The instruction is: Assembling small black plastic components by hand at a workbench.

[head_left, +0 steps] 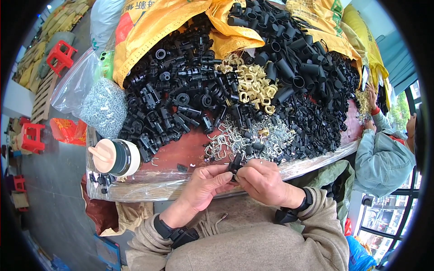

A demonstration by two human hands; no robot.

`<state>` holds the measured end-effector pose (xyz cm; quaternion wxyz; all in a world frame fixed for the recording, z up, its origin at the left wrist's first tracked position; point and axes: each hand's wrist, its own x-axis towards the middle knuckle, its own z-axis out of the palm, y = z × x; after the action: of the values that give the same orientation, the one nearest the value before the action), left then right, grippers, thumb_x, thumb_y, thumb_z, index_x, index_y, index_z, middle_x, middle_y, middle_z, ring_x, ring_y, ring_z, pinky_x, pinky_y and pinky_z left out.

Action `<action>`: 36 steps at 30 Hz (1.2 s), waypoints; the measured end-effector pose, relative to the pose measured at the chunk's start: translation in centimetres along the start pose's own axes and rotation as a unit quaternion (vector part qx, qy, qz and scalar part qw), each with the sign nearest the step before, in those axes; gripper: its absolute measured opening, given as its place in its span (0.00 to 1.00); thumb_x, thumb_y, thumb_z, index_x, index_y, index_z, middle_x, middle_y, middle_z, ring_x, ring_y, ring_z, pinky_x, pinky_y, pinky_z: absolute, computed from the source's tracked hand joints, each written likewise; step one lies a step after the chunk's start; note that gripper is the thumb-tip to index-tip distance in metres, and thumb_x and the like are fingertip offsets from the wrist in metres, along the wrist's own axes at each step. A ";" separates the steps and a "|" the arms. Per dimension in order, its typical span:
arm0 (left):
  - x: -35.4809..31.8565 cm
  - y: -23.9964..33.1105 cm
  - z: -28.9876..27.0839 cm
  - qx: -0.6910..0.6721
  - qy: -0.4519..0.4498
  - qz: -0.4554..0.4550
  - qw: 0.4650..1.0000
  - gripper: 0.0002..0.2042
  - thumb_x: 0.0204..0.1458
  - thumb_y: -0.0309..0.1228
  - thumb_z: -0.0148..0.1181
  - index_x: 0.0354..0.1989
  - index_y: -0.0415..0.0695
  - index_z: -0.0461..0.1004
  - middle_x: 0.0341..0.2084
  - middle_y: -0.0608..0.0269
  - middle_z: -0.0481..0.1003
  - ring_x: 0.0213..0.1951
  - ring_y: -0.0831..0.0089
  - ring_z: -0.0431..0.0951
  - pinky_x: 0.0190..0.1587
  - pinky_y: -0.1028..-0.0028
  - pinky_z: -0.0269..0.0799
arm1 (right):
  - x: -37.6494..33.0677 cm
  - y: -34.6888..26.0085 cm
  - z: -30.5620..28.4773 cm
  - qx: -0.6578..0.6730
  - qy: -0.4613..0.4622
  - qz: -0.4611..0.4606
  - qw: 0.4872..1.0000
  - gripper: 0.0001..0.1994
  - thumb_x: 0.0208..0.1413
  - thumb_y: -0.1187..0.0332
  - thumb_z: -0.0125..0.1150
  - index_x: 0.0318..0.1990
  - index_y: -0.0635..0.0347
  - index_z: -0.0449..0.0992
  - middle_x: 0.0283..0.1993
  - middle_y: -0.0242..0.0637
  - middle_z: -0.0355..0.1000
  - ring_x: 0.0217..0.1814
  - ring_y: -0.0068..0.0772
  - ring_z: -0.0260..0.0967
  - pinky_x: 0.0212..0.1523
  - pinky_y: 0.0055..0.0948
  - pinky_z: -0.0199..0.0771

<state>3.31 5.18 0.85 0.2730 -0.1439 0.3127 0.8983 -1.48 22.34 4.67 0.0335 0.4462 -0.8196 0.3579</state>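
Heaps of black plastic fittings [190,86] cover the counter [181,156]. Left hand [205,183] and right hand [262,180] pinch one small black plastic clip [234,164]: light, rigid, likely best held by its ends.

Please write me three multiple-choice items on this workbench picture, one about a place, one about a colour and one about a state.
1. Where does the cream-lidded jar stand?
A. on the table's near left corner
B. on top of the yellow sacks
C. on the floor beside the red stools

2. What colour are the clips heaped in the middle of the black plastic parts?
A. red
B. blue
C. gold

3. How are the left hand and right hand engaged?
A. both lie flat on the table
B. both pinch one small black part between them
C. one lifts the jar

Answers: 1 A, the jar sits at the left near edge. 2 C, they gleam yellowish gold. 3 B, fingertips of both meet on the part.
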 end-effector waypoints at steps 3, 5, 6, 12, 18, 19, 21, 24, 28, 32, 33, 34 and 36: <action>0.0 0.1 -0.1 0.004 -0.003 -0.005 1.000 0.13 0.48 0.26 0.54 0.43 0.36 0.69 0.34 0.60 0.73 0.35 0.75 0.74 0.37 0.79 0.72 | -0.1 0.4 0.0 0.075 -0.018 0.058 0.995 0.06 0.41 0.77 0.57 0.26 0.61 0.65 0.22 0.32 0.62 0.19 0.29 0.60 0.19 0.25 0.61; 0.1 0.2 -0.3 0.002 -0.014 -0.006 1.000 0.12 0.48 0.26 0.54 0.42 0.36 0.69 0.34 0.60 0.73 0.35 0.75 0.74 0.37 0.79 0.72 | -0.5 0.9 0.2 0.111 -0.025 0.087 0.990 0.06 0.41 0.77 0.57 0.27 0.61 0.65 0.23 0.31 0.62 0.19 0.28 0.60 0.20 0.24 0.61; 0.1 0.1 -0.2 0.004 -0.016 -0.006 1.000 0.12 0.48 0.26 0.54 0.42 0.36 0.69 0.34 0.60 0.73 0.35 0.75 0.74 0.37 0.79 0.72 | -1.0 1.5 0.4 0.207 -0.038 0.161 0.964 0.08 0.42 0.77 0.57 0.30 0.62 0.65 0.25 0.30 0.63 0.21 0.26 0.61 0.22 0.23 0.62; 0.0 0.3 0.0 -0.030 -0.015 0.025 0.999 0.13 0.49 0.26 0.53 0.43 0.37 0.68 0.35 0.58 0.73 0.37 0.72 0.74 0.39 0.78 0.72 | -0.7 3.1 0.6 0.676 0.034 0.397 0.620 0.12 0.50 0.73 0.52 0.42 0.66 0.62 0.35 0.28 0.63 0.30 0.20 0.63 0.31 0.18 0.65; 0.1 0.2 0.0 -0.050 -0.032 0.047 0.997 0.14 0.49 0.28 0.52 0.44 0.38 0.66 0.38 0.54 0.72 0.41 0.64 0.73 0.44 0.72 0.70 | -0.7 2.6 1.3 0.572 0.003 0.356 0.739 0.10 0.56 0.71 0.42 0.44 0.63 0.63 0.35 0.32 0.64 0.32 0.15 0.62 0.26 0.15 0.64; 0.2 0.2 0.0 -0.047 -0.040 0.045 0.997 0.14 0.49 0.28 0.52 0.44 0.38 0.66 0.38 0.54 0.71 0.42 0.64 0.72 0.46 0.71 0.69 | -0.6 2.5 1.4 0.510 0.005 0.330 0.795 0.10 0.57 0.70 0.41 0.45 0.63 0.62 0.34 0.32 0.64 0.32 0.15 0.62 0.26 0.15 0.64; 0.4 0.1 -0.1 -0.041 -0.057 0.040 0.997 0.14 0.49 0.28 0.52 0.45 0.38 0.66 0.39 0.55 0.71 0.44 0.64 0.71 0.49 0.68 0.67 | -0.5 2.3 1.4 0.444 0.008 0.302 0.844 0.10 0.57 0.70 0.40 0.45 0.63 0.62 0.34 0.32 0.65 0.31 0.15 0.62 0.26 0.15 0.65; 0.3 -0.3 -0.3 -0.043 -0.057 0.051 0.996 0.14 0.49 0.27 0.52 0.45 0.39 0.66 0.40 0.55 0.71 0.45 0.65 0.70 0.50 0.67 0.65 | 0.1 1.6 0.6 0.483 -0.028 0.382 0.787 0.11 0.57 0.71 0.41 0.47 0.62 0.62 0.33 0.30 0.65 0.30 0.16 0.62 0.29 0.15 0.65; 0.6 -0.5 0.0 -0.053 -0.076 0.061 0.994 0.15 0.48 0.26 0.53 0.45 0.38 0.66 0.40 0.56 0.70 0.45 0.69 0.69 0.50 0.70 0.64 | 0.5 1.8 1.8 0.359 0.012 0.307 0.881 0.10 0.57 0.70 0.44 0.45 0.62 0.62 0.31 0.29 0.64 0.28 0.14 0.61 0.25 0.14 0.63; 0.4 -0.3 -0.2 -0.064 -0.073 0.074 0.993 0.15 0.46 0.26 0.55 0.44 0.36 0.67 0.39 0.56 0.70 0.43 0.70 0.70 0.49 0.71 0.64 | 0.8 2.7 2.8 0.380 0.039 0.294 0.876 0.09 0.55 0.67 0.48 0.40 0.61 0.62 0.25 0.29 0.66 0.23 0.15 0.63 0.23 0.17 0.65; 0.4 -0.3 -0.1 -0.061 -0.084 0.064 0.993 0.15 0.46 0.26 0.55 0.44 0.36 0.67 0.39 0.56 0.70 0.43 0.70 0.70 0.49 0.71 0.64 | 0.7 2.8 2.9 0.439 0.047 0.298 0.846 0.08 0.54 0.67 0.49 0.37 0.61 0.64 0.25 0.28 0.66 0.23 0.16 0.63 0.23 0.18 0.65; 0.4 -0.3 0.0 -0.061 -0.080 0.067 0.993 0.15 0.46 0.26 0.55 0.43 0.36 0.67 0.39 0.56 0.71 0.43 0.70 0.70 0.49 0.71 0.64 | 0.5 2.9 3.0 0.497 0.055 0.298 0.813 0.08 0.54 0.67 0.51 0.35 0.61 0.65 0.24 0.28 0.65 0.23 0.16 0.63 0.23 0.18 0.65; 0.4 -0.2 0.0 -0.065 -0.062 0.082 0.993 0.15 0.45 0.26 0.56 0.42 0.36 0.67 0.38 0.55 0.71 0.43 0.69 0.70 0.49 0.70 0.64 | 0.0 3.2 3.1 0.554 0.066 0.295 0.776 0.08 0.53 0.66 0.52 0.32 0.62 0.66 0.23 0.28 0.65 0.23 0.16 0.64 0.23 0.18 0.65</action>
<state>3.08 5.50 0.55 0.2077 -0.0789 0.2472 0.9431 -3.12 21.53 0.56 -0.2726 0.0996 -0.5669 0.7710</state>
